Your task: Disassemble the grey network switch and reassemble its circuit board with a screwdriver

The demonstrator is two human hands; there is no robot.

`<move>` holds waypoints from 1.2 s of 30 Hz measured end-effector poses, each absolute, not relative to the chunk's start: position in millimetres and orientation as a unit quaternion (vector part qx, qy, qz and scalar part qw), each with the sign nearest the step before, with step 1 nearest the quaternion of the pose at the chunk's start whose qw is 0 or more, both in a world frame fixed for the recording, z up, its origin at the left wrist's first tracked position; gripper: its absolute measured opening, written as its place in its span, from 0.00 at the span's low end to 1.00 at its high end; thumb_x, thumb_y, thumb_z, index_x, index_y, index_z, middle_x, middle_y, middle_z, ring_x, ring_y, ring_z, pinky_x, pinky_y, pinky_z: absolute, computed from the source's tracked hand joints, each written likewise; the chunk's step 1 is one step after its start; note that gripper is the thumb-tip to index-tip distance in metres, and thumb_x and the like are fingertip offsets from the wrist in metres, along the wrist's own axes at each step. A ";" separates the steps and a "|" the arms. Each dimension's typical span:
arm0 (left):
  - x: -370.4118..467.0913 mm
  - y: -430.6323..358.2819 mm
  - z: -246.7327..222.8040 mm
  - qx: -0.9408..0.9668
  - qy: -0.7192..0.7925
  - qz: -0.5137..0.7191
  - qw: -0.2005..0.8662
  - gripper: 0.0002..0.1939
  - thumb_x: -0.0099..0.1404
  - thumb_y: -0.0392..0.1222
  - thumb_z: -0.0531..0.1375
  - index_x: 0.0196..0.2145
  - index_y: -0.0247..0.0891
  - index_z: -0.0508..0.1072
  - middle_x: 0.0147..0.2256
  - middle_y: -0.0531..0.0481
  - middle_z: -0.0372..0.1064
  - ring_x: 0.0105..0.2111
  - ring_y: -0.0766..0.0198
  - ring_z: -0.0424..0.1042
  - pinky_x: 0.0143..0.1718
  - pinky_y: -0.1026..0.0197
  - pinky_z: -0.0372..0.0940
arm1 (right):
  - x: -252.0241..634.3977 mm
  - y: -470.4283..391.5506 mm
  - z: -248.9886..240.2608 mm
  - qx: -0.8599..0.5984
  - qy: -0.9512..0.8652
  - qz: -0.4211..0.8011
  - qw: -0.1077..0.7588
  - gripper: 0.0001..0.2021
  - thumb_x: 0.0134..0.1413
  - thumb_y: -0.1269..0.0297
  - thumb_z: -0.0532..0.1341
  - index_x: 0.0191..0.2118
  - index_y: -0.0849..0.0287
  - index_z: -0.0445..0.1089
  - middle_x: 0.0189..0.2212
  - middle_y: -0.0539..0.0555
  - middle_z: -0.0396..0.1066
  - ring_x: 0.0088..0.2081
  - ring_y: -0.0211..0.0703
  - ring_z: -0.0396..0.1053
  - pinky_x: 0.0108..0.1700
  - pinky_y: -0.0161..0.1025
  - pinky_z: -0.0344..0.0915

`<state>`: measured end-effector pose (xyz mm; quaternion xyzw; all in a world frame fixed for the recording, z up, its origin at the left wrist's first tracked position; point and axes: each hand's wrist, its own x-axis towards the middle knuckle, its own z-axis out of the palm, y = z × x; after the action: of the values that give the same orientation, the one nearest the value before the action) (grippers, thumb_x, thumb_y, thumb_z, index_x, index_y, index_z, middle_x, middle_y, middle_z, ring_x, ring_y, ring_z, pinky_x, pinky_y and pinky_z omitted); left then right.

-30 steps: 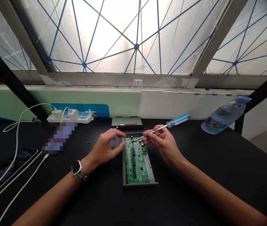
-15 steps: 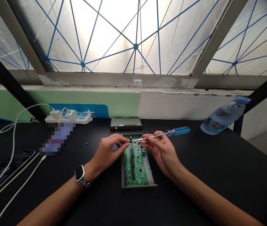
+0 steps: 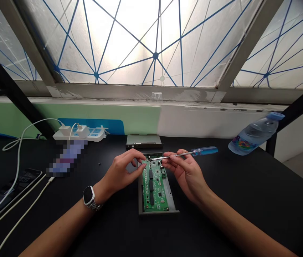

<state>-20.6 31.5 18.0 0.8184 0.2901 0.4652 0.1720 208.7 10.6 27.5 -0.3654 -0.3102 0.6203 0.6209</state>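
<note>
A screwdriver (image 3: 205, 151) with a clear blue handle lies across the fingers of my right hand (image 3: 185, 167), which pinches its metal shaft. Its tip points left, with a small dark piece at the end, probably a screw. My left hand (image 3: 127, 166) is beside that tip, thumb and forefinger apart with nothing between them. Under both hands lies a green circuit board (image 3: 155, 192) in a grey metal tray (image 3: 170, 200). My fingers cover parts of its upper edges.
Behind the board sits a flat metal cover (image 3: 144, 140). A tiny screw (image 3: 99, 164) lies left of my hand. Further left are a power strip (image 3: 98, 134), cables and a dark phone (image 3: 20, 182). A water bottle (image 3: 255, 135) leans at the right against a black post.
My left thumb and forefinger have parted from the screwdriver's tip, where they were pinched together. My right hand still holds the screwdriver at nearly the same place.
</note>
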 end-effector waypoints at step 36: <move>-120.5 61.9 44.7 0.826 0.527 0.173 0.099 0.09 0.65 0.45 0.54 0.37 0.41 0.73 0.42 0.44 0.74 0.42 0.53 0.75 0.45 0.53 0.71 | 222.4 20.2 22.3 -0.405 -0.283 0.608 0.622 0.19 0.43 0.63 0.79 0.35 0.59 0.69 0.37 0.58 0.83 0.27 0.40 0.78 0.22 0.31 0.69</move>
<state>-120.5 61.9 44.7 0.8262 0.5269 0.1732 0.0986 222.4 20.2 22.3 -0.4053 -0.2827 0.6078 0.6216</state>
